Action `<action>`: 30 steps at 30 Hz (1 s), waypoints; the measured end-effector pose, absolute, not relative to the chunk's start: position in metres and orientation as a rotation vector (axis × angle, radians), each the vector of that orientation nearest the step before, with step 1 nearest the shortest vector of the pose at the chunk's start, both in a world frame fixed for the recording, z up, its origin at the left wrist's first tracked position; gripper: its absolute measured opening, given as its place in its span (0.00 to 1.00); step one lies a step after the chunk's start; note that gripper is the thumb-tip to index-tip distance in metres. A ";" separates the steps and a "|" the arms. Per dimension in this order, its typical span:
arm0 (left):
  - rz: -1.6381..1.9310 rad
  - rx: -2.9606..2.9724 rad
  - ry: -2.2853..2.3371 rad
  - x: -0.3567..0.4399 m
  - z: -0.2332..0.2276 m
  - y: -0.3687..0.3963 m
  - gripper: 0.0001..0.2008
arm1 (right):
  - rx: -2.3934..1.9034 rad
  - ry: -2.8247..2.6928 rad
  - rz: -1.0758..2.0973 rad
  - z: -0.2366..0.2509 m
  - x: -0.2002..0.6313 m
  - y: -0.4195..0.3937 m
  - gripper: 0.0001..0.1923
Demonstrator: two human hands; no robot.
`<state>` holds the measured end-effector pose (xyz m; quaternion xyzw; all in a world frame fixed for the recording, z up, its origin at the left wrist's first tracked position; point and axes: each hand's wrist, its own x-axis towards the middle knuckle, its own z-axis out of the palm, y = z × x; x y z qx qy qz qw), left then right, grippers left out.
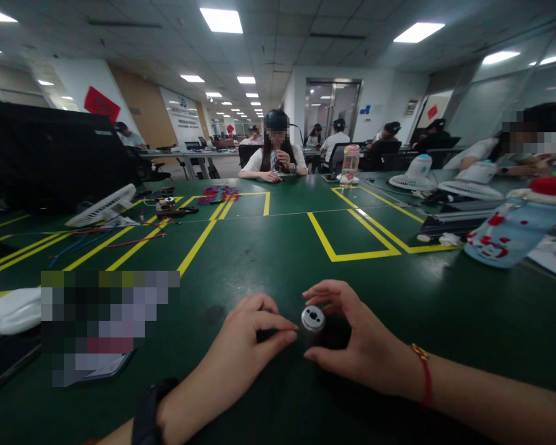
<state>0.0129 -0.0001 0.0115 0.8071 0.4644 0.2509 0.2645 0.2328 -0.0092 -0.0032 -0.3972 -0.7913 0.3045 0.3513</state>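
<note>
A small silver metal cylinder (313, 317), which looks like a small motor, stands upright on the green table in front of me. Its round top face has a dark centre and small holes. My right hand (352, 334) curves around its right side, fingers and thumb apart, and does not appear to grip it. Just left of the cylinder, my left hand (259, 330) has thumb and index finger brought together in a pinch. Whatever may be between those fingertips is too small or hidden to name.
A pixelated flat item (111, 327) lies at left by a white object (13, 315). Wires (139, 238) and a white fan (104, 207) are farther left. At right stand a blue cup (509, 235), fans (414, 174) and a dark metal profile (454, 222). A person (273, 154) sits opposite.
</note>
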 end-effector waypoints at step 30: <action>0.819 1.821 1.529 -0.054 0.002 -0.010 0.12 | -1.923 -1.653 -0.230 -0.007 0.440 0.001 0.35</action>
